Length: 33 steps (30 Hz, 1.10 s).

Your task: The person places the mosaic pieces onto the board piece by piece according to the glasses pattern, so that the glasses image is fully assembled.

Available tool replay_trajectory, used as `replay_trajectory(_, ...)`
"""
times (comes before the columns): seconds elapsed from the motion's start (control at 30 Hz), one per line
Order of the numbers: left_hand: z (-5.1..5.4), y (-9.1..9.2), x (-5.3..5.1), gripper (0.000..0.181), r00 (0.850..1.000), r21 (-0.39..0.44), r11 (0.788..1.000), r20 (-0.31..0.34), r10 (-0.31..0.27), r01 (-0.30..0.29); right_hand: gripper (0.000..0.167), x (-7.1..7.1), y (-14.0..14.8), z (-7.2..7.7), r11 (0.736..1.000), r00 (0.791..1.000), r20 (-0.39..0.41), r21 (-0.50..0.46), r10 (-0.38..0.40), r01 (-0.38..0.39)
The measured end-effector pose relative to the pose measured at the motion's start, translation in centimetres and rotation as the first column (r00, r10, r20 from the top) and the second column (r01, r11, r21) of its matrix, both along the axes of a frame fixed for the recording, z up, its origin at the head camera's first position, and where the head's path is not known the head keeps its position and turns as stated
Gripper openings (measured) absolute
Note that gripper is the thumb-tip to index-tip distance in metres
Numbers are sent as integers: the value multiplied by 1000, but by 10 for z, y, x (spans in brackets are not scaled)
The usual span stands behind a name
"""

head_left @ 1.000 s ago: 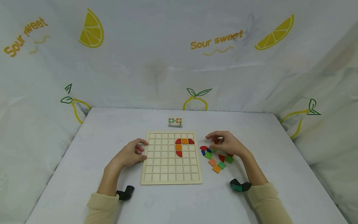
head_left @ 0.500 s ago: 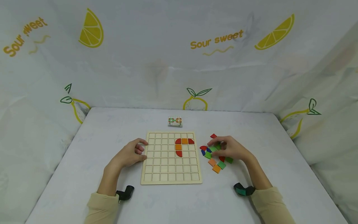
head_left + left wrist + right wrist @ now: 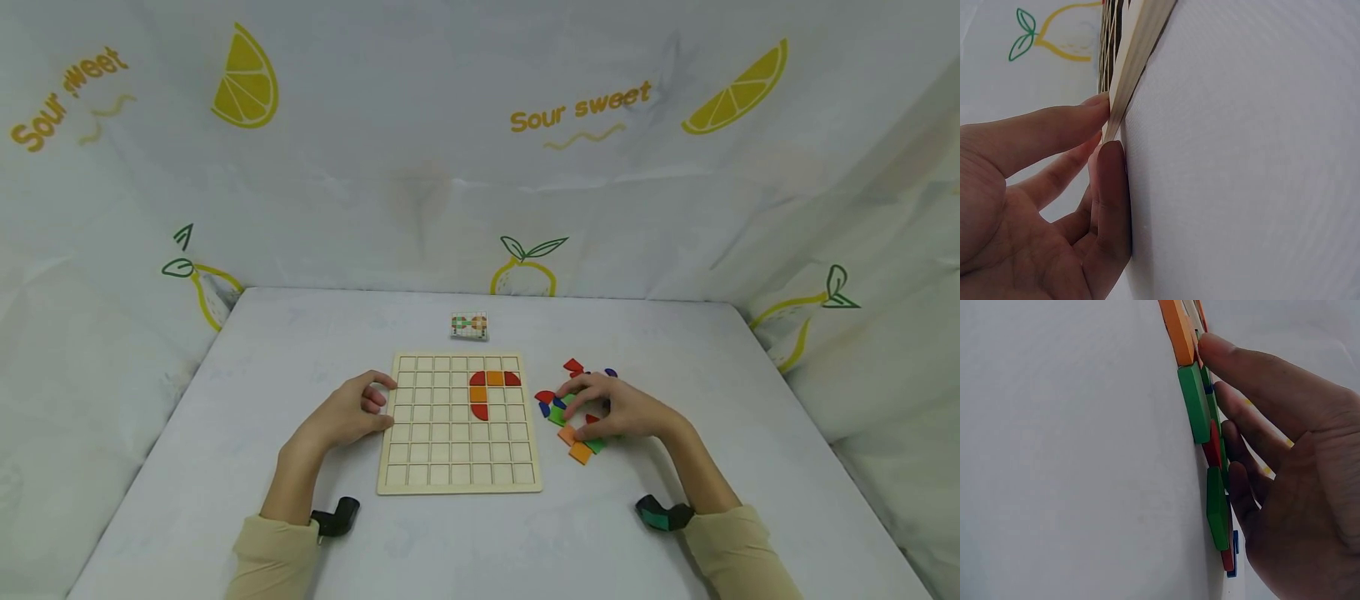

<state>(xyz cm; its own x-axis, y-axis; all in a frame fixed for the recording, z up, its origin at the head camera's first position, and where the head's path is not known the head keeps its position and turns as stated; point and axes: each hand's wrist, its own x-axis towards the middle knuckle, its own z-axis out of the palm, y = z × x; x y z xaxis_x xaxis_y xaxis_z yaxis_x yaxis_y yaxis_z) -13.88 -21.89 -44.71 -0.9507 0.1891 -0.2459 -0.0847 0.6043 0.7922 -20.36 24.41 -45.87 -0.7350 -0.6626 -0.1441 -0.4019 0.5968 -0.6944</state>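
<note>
A wooden grid board (image 3: 431, 454) lies flat on the table; at its upper right, red curved pieces and orange squares (image 3: 478, 394) fill several cells. The left hand (image 3: 348, 412) rests its thumb and fingertips against the board's left edge; the left wrist view shows the thumb and fingers (image 3: 1110, 187) touching the wooden rim (image 3: 1129, 69). Over the loose pieces right of the board hovers the right hand (image 3: 618, 407), thumb and fingers apart and slightly bent. In the right wrist view its thumb tip is beside an orange piece (image 3: 1177, 331), near green pieces (image 3: 1194, 403). Nothing is seen held.
A small printed card stack (image 3: 469, 326) lies behind the board. Loose red (image 3: 573, 365), blue and green pieces surround the right hand, and an orange square (image 3: 581, 452) lies nearest the front. A white cloth with lemon prints hangs behind the table.
The right hand has moved toward the front over the loose pieces, uncovering red and blue ones at the back. The left hand and the board have stayed in place.
</note>
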Motion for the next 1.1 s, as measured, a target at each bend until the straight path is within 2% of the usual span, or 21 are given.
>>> replay_trajectory(0.23, -1, 0, 0, 54, 1000, -1, 1000, -5, 0, 0, 17, 3, -1, 0, 1000, 999, -33, 23, 6, -6)
replay_trajectory(0.83, -3, 0, 0, 53, 1000, -11, 1000, 7, 15, -15, 22, 5, -5, 2, 999, 1000, 3, 49, 14, -14)
replay_trajectory(1.1, -1, 1, 1, 52, 1000, -8, 1000, 5, 12, -12, 22, 3, -4, 1, 998, 1000, -6, 62, 24, -23)
